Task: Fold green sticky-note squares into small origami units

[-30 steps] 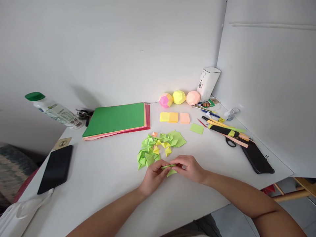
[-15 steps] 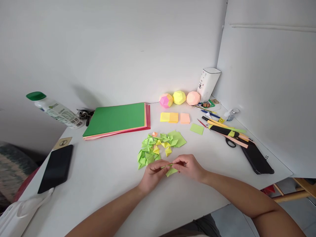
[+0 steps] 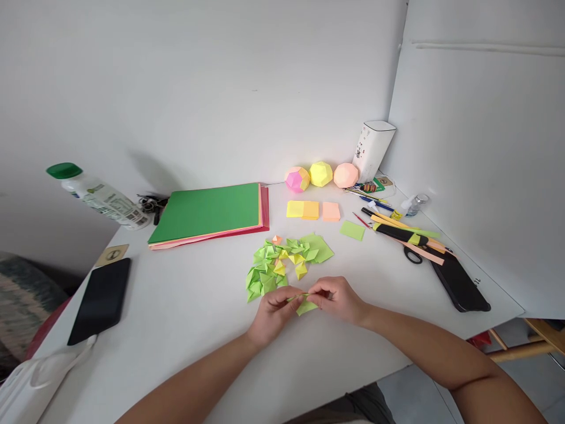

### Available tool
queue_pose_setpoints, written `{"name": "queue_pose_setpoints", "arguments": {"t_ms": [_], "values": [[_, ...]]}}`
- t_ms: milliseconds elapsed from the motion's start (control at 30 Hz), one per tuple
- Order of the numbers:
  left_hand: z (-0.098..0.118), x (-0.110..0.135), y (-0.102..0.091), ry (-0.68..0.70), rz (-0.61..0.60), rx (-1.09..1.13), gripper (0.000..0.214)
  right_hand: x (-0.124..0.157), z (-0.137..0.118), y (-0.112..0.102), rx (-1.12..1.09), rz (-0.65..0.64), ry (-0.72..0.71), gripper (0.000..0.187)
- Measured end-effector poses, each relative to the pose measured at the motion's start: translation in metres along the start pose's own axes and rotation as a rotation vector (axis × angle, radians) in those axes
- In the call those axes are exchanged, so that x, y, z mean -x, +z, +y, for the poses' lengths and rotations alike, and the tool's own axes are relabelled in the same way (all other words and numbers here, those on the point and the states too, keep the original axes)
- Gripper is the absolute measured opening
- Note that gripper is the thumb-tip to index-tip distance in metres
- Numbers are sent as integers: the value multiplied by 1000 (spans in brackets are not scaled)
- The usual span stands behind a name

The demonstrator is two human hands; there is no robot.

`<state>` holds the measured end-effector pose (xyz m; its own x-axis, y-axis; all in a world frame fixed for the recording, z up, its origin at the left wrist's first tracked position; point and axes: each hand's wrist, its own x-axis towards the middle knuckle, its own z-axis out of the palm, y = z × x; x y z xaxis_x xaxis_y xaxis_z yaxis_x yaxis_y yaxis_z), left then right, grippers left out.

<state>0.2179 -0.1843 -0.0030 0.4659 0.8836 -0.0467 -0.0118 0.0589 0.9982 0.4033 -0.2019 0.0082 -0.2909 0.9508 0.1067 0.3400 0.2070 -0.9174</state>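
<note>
One apparent folding step: left hand [image 3: 273,312] and right hand [image 3: 338,299] pinch green paper [image 3: 299,297] (edge-on); next move calls for even creasing.

Light-green paper [image 3: 299,296], slim, seen edge-on, pinched between fingers [image 3: 319,288]

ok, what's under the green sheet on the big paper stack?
Under the green sheet, edges of pink paper and red paper stick out at the front and right. The rest of those layers is covered, so the sheet count can't be told.

Bare forearms [image 3: 412,340], bare fingers [image 3: 325,286], dark grey legwear [image 3: 369,403] with creases
</note>
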Motion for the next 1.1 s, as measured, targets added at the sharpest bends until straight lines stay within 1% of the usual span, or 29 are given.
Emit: {"name": "queue_pose_setpoints", "arguments": {"t_ms": [233, 333, 433, 533, 667, 767, 900, 1000, 1100], "values": [[4, 1, 0, -16, -14, -49, 18, -1, -2, -1, 13, -16, -55, 18], [4, 1, -1, -22, -27, -59, 21, -1, -4, -2, -32, -44, -31, 16], [3, 1, -1, -8, -67, -54, 23, -1, -5, -2, -77, -72, 13, 15], [2, 1, -1, 17, -95, -69, 23, 0, -4, -1, -71, -93, 31, 14], [1, -1, 0, 79, -72, -98, 19, 1, 0, 1, -6, -108, -10, 12], [0, -2, -1, 85, -48, -99, 19, 1, 2, 1, 28, -128, -20, 12], [0, -1, 0, 43, -36, -91, 22, -1, 3, -1, 114, -154, -83, 21], [-3, 1, 1, -57, -51, -56, 28, -1, 3, -3, 135, -155, -107, 25], [-6, 2, 2, -157, -78, -34, 33, -2, 1, -4, 86, -164, -70, 24]]}}
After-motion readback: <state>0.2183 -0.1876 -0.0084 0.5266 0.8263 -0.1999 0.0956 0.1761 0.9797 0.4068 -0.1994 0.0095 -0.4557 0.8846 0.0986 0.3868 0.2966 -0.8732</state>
